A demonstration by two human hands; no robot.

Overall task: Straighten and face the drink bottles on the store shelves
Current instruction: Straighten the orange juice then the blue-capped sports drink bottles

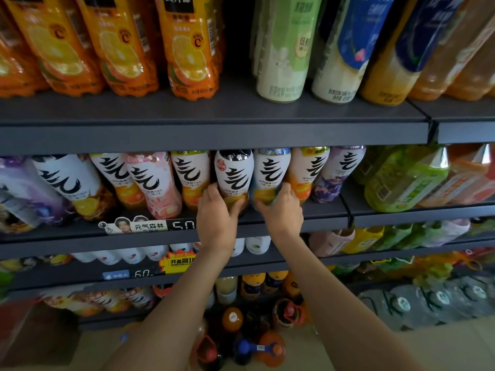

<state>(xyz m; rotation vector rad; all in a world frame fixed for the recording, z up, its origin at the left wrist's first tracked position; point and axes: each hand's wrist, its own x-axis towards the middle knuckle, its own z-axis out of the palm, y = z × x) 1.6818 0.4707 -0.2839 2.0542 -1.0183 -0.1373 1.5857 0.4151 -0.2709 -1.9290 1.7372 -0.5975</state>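
I have my left hand (217, 212) curled round the base of the dark-capped bottle (233, 175) and my right hand (281, 207) gripping the foot of the blue-capped bottle (271, 174) beside it, both standing at the front edge of the middle shelf (321, 219). They are full, so I judge them fairly heavy and stiff, with slick shrink labels; low on the body is the sure hold, since a twist there turns the label forward without tipping. Beyond, their neighbours in the row lean at odd angles, and the orange bottles (187, 46) above look tidy enough.
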